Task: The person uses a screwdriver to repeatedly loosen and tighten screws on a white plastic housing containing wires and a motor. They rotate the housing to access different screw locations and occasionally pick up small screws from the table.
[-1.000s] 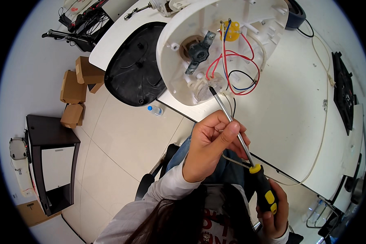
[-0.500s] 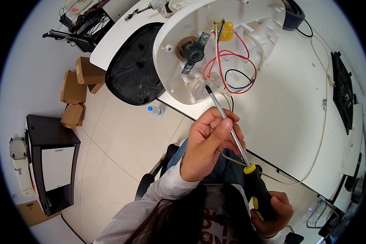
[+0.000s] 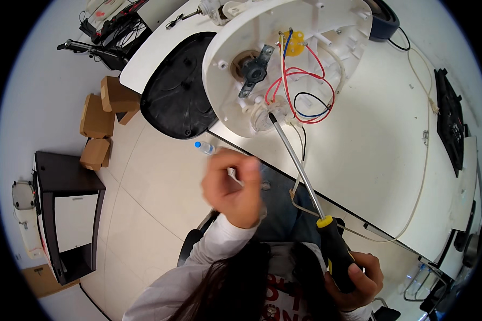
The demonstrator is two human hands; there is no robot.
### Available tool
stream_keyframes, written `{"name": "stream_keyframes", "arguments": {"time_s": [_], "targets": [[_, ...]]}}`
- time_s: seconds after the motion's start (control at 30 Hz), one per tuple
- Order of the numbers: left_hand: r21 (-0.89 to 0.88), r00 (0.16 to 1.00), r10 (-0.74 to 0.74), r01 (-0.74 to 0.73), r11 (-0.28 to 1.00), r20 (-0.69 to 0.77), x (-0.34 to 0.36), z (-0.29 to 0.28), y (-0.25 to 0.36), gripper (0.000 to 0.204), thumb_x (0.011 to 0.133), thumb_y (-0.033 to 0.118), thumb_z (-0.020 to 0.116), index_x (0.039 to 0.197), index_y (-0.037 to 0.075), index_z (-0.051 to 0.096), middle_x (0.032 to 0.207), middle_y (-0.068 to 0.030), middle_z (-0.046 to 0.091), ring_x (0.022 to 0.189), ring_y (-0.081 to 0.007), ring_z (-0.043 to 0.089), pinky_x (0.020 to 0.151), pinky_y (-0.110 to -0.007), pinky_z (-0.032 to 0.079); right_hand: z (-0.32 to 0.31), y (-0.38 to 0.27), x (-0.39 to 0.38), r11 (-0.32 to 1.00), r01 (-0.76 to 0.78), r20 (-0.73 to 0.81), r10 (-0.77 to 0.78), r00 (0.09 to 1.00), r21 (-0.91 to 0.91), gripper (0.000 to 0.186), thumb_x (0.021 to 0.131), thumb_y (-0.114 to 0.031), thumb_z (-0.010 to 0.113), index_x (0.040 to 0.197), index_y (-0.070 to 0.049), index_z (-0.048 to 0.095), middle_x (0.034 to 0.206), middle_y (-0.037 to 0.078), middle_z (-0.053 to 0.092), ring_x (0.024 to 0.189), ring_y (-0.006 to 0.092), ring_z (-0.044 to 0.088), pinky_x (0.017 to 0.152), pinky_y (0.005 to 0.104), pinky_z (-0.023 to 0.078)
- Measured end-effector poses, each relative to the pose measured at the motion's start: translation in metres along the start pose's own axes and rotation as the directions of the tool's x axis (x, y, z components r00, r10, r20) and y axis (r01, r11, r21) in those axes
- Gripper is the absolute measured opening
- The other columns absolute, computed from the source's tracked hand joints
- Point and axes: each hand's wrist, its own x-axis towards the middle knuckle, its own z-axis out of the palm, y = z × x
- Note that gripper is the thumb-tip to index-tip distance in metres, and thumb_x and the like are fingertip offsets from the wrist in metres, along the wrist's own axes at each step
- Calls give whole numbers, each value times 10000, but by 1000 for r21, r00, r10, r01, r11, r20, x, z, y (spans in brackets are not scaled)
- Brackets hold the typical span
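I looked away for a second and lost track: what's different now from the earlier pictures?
The bare left hand, now blurred, has let go of the silver metal shaft of the black-and-yellow screwdriver and moved left. The bare right hand still holds the handle; the tip stays at the translucent round part in the white plastic housing.
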Motion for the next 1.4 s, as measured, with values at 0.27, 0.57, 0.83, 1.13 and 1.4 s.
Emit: {"name": "stream_keyframes", "arguments": {"time_s": [0.27,0.57,0.83,1.13,1.4], "targets": [[-268,970,-235,243,932,63,36,18,-7,604,811,79,596,1305,-24,265,1277,-130,354,1181,-220,364,989,-339,281,23,-6,-11,989,-142,-216,129,968,-46,517,837,-187,595,1255,-74,313,864,187,528,721,250,538,587,331,437],[-214,972,-228,234,948,50,37,22,-10,551,811,69,605,1258,-18,294,1192,-123,389,1111,-191,402,955,-319,310,4,-2,-2,979,50,-17,-48,999,200,432,904,-297,485,1179,28,410,970,230,535,724,303,536,652,367,450],[-233,979,-206,199,952,-3,38,26,-8,557,798,53,626,1242,-9,296,1172,-113,388,1089,-178,406,939,-304,318,18,-6,1,995,-45,-283,18,959,-88,381,882,-195,532,1177,21,428,983,198,515,832,274,562,697,338,481],[-222,978,-209,202,954,-7,40,30,-7,530,806,51,618,1230,1,303,1159,-100,389,1088,-176,395,944,-299,307,2,-8,13,996,-84,22,85,996,-23,426,809,32,562,1214,-25,440,1145,238,463,907,320,574,721,329,509],[-249,970,-241,240,938,27,36,31,-9,503,812,49,612,1215,7,313,1162,-102,393,1091,-173,396,948,-297,301,11,-16,16,969,-57,140,24,990,240,534,679,72,694,1133,-62,448,1119,242,446,859,296,554,659,324,486]]}}
